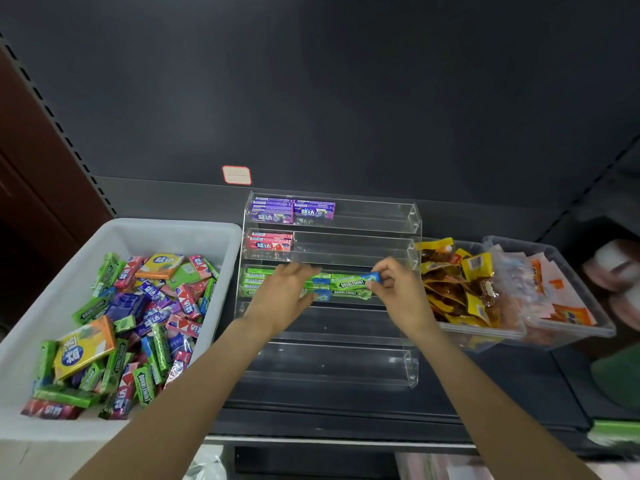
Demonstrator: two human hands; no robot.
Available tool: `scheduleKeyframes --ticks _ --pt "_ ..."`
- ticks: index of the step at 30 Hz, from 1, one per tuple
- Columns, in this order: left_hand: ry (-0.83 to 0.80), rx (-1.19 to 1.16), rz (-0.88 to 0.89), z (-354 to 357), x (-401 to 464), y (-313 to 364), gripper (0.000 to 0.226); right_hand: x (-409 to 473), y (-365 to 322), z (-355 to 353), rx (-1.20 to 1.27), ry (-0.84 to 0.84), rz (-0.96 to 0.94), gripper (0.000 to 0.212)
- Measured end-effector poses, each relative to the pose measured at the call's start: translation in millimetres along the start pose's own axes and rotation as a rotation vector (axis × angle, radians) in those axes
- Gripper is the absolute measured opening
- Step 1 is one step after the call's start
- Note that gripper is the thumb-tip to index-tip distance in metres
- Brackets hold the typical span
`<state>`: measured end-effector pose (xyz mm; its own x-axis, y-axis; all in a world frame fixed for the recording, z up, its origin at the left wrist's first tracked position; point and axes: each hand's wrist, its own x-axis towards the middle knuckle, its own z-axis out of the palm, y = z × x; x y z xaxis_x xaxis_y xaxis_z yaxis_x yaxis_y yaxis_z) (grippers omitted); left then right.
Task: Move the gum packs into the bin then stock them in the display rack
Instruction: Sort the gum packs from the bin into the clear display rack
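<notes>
A clear acrylic display rack (412, 220) stands on the dark shelf with several stepped tiers. Purple gum packs (292, 210) fill the left of the top tier, pink packs (270, 241) the second. Green Doublemint packs (349, 287) lie along the third tier. My left hand (287, 289) reaches over that tier, fingers bent on the green packs. My right hand (391, 285) pinches the blue end of a green pack (375, 277) at the row's right end. A white bin (166, 230) to the left holds several mixed gum packs (138, 323).
Two clear tubs of snack packets sit right of the rack, one with yellow-brown packets (457, 289), one with orange-white packets (554, 299). A price label (237, 174) is stuck on the dark back panel. The rack's two lowest tiers hold nothing.
</notes>
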<state>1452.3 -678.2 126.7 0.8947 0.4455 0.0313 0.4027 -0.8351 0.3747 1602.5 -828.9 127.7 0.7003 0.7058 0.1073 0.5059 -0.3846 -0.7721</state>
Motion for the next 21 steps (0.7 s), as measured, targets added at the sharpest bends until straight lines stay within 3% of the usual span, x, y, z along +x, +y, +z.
scheduleKeyframes --ticks 6,11,21 --pt "-0.128 0.258 0.041 15 -5 -8 0.06 -3 8 11 -0.199 -0.003 -0.041 0.016" --pt "-0.118 0.255 0.05 18 -5 -10 0.061 -3 11 13 -0.395 0.086 -0.1 0.027" --pt "-0.11 0.239 0.028 19 -4 -7 0.06 -8 14 20 -0.451 -0.014 -0.189 0.022"
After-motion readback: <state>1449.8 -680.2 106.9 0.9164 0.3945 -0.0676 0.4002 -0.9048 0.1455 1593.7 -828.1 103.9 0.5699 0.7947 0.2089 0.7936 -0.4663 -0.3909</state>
